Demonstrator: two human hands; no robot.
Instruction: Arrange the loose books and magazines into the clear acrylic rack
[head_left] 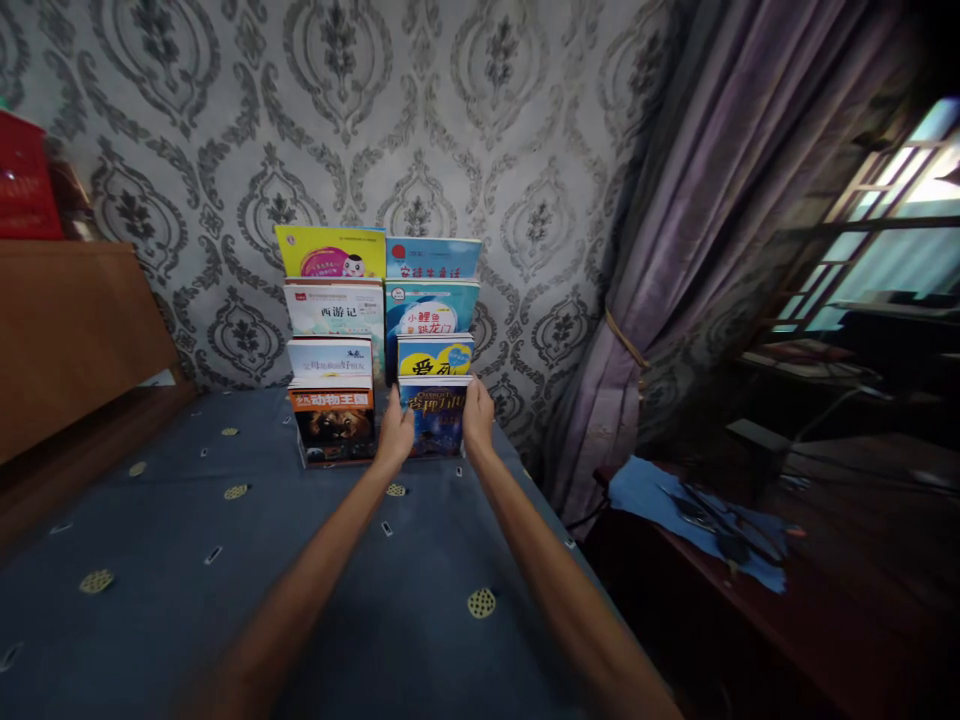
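My left hand and my right hand grip the two side edges of a dark blue book with gold lettering. It stands upright at the front right of a tiered rack of books. Just behind it is a yellow and blue book, then a teal book and a light blue book at the back. In the left column stand an orange and black animal book, a pale blue book, a white book and a yellow book. The rack itself is mostly hidden.
The rack stands on a dark blue patterned cloth against a wallpapered wall. A wooden headboard-like panel with a red box is at left. To the right hang purple curtains, beside a dark table with a blue cloth.
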